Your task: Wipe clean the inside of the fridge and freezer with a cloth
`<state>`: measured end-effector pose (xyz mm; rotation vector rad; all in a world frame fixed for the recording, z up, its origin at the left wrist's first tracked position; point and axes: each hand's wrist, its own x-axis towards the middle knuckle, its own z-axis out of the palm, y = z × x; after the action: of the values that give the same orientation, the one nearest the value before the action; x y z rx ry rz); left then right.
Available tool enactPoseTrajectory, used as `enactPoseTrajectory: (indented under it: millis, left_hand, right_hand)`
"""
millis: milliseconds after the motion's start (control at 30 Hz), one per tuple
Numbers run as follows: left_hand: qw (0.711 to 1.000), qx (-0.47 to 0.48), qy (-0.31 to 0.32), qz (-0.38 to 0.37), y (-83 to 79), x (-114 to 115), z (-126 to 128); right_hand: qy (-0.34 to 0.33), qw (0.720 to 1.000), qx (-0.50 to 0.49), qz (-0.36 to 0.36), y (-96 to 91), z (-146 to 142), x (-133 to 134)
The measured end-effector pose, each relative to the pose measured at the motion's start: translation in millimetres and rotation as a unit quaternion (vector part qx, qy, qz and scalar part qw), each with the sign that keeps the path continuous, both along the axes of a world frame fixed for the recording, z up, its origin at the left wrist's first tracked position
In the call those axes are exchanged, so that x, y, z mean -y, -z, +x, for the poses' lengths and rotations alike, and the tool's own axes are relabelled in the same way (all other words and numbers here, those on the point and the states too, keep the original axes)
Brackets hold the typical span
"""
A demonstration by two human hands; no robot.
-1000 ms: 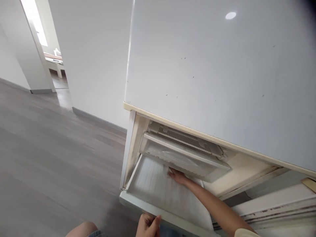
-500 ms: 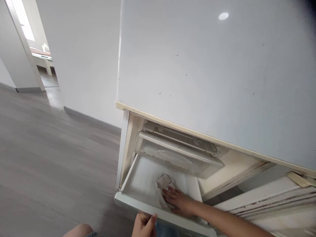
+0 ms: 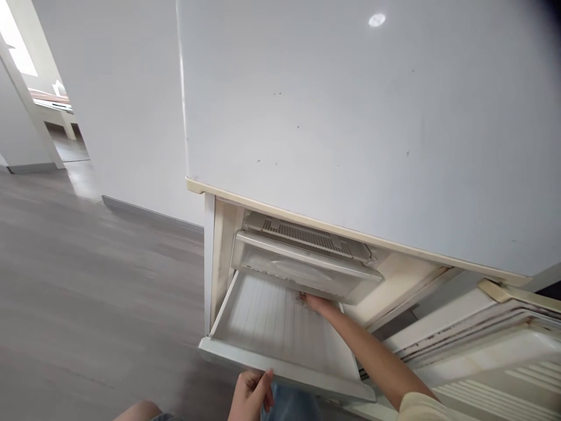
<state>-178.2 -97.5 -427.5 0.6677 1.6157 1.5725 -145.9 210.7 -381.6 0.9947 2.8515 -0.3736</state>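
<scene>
A white fridge (image 3: 350,117) stands in front of me with its bottom drawer (image 3: 258,316) pulled out. My left hand (image 3: 252,394) curls over the drawer's front lip from below. Across the ribbed drawer floor my right arm stretches to the back. My right hand (image 3: 316,303) lies partly under the clear upper tray (image 3: 302,270), which hides its fingers. No cloth shows in the drawer now.
A second fridge panel or door (image 3: 504,356) with a worn seal lies open at the lower right. Grey wood-look floor (image 3: 87,280) spreads to the left. A white wall and a doorway (image 3: 39,99) into another room are at the far left. My knee (image 3: 135,411) shows at the bottom edge.
Half a second ago my right hand pressed a grey cloth near the drawer's front. It has now slid to the back under the upper tray, and the cloth is out of sight. The left hand keeps its hold.
</scene>
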Motion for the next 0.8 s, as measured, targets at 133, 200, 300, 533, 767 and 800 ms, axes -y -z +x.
enactPoseTrajectory:
  millis: [133,200,300,533,767,800]
  left_hand:
    - [1.0,0.004,0.002,0.005,-7.0,1,1]
    - [1.0,0.013,-0.002,0.011,-8.4,1,2]
    - [1.0,0.02,0.0,0.012,-8.5,1,3]
    - [0.999,0.03,0.006,0.008,-12.3,5,7]
    - [0.999,-0.016,0.036,0.023,-0.2,2,3]
    - [0.999,-0.02,0.042,0.022,0.0,2,2]
  right_hand:
    - [-0.002,0.998,0.064,-0.028,-6.1,20,22]
    - [-0.013,0.995,0.089,-0.046,-9.5,35,37]
    - [-0.036,0.989,0.118,-0.086,-16.5,59,57]
    - [-0.062,0.949,0.187,-0.245,-29.7,79,72]
    - [-0.003,0.871,0.133,-0.472,-25.3,42,112]
    - [-0.001,0.837,0.121,-0.534,-25.5,30,121]
